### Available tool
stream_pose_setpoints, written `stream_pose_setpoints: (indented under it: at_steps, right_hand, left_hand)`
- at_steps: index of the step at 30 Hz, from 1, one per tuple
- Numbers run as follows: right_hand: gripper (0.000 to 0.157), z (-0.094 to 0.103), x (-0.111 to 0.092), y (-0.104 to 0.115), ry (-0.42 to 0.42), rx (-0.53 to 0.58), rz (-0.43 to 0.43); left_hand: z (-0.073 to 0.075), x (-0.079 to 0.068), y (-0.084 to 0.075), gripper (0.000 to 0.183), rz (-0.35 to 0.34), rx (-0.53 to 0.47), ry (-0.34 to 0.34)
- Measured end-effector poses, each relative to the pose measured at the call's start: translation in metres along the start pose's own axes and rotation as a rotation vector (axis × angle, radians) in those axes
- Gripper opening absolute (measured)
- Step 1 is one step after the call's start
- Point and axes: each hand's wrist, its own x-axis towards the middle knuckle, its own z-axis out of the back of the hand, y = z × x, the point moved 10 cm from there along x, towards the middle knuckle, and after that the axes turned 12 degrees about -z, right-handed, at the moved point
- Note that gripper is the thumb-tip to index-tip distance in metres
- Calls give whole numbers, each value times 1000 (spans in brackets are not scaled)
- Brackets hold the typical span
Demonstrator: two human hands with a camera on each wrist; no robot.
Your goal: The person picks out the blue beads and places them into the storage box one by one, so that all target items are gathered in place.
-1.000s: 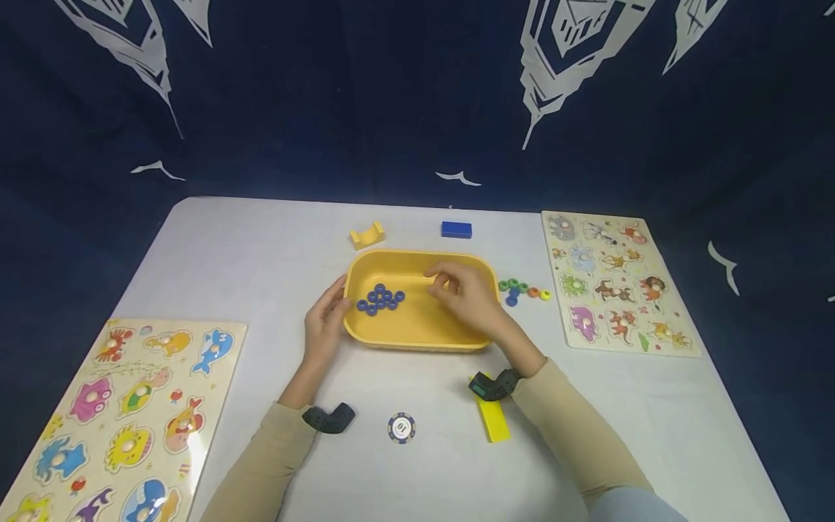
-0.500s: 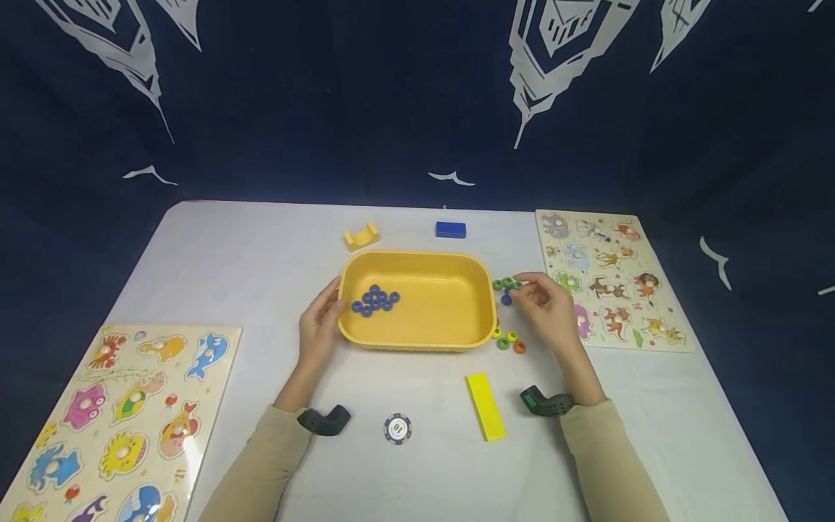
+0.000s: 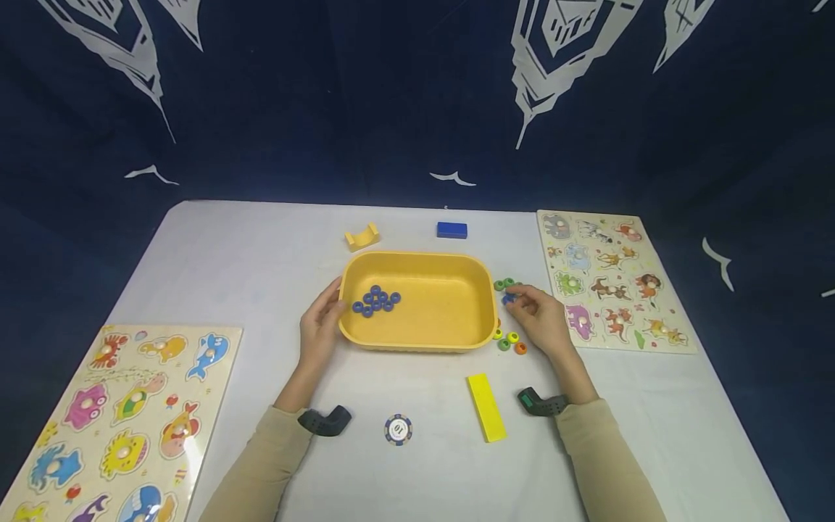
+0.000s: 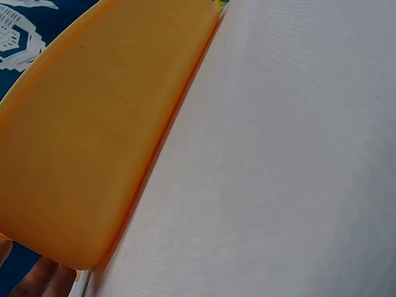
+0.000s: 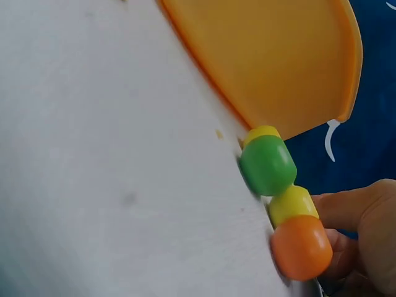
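A yellow plastic tray [image 3: 440, 308] stands mid-table, with several blue beads [image 3: 376, 299] grouped at its left end. My left hand [image 3: 318, 326] holds the tray's left end, fingers along the outer wall and thumb at the rim. Just beyond the tray's right side, my right hand [image 3: 543, 320] pinches at a blue bead [image 3: 508, 299] with thumb and fingertips. Green beads [image 3: 504, 284] lie right behind those fingertips. Nearer the front corner is a small cluster with yellow, green [image 5: 267, 164] and orange beads [image 5: 302, 247]; the right wrist view shows them close up, partly covering the fingers.
Behind the tray lie a yellow arch block [image 3: 362, 238] and a blue block [image 3: 451, 230]. In front are a poker chip [image 3: 398, 430] and a long yellow block [image 3: 485, 408]. Animal puzzle boards lie at the left [image 3: 159, 388] and far right [image 3: 609, 264].
My right hand has left the space over the tray, moved right to the loose beads, and then shifted slightly toward the front onto a blue bead. My left hand stays on the tray.
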Motion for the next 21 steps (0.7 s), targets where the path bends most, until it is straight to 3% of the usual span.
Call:
stream_pose_setpoints:
  at_steps: [6,12,17,21]
  right_hand:
    - [22,-1,-2,4,-23,-76,16]
    - [22,6,-2,14,-22,-36,25]
    - [23,15,-2,47,-12,25,58]
    - [22,5,-4,85,82,32,120]
  left_hand:
    - [1,0,0,37,3,8,-2]
    - [0,0,-1,38,-4,9,2]
    - [0,-1,0,38,3,-5,3]
    - [0,-1,1,38,11,-18,3]
